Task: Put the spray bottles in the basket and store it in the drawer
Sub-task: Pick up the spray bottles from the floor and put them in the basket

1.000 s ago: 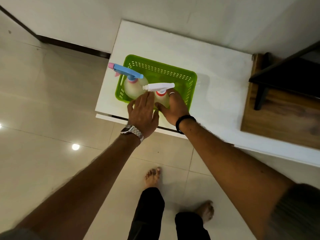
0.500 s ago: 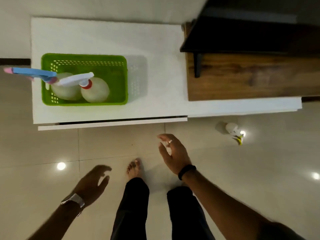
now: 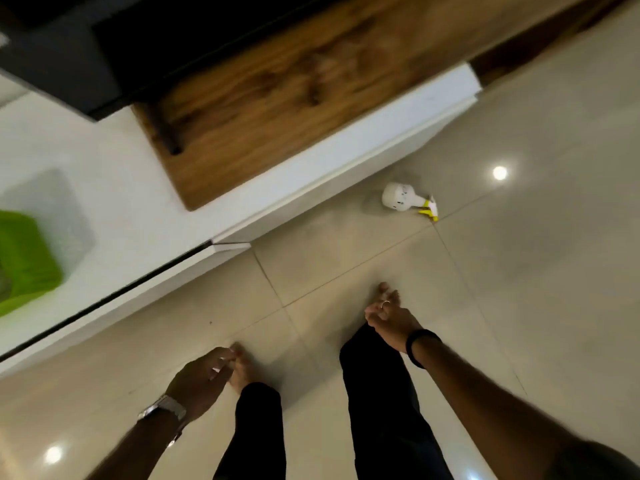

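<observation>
A white spray bottle (image 3: 401, 201) with a yellow nozzle lies on its side on the tiled floor (image 3: 519, 289), just beside the white cabinet (image 3: 311, 174). The green basket (image 3: 24, 261) sits on top of the cabinet, far from the bottle. The left hand (image 3: 201, 379) and the right hand (image 3: 389, 320) hang loose with nothing in them, well apart from the cabinet.
</observation>
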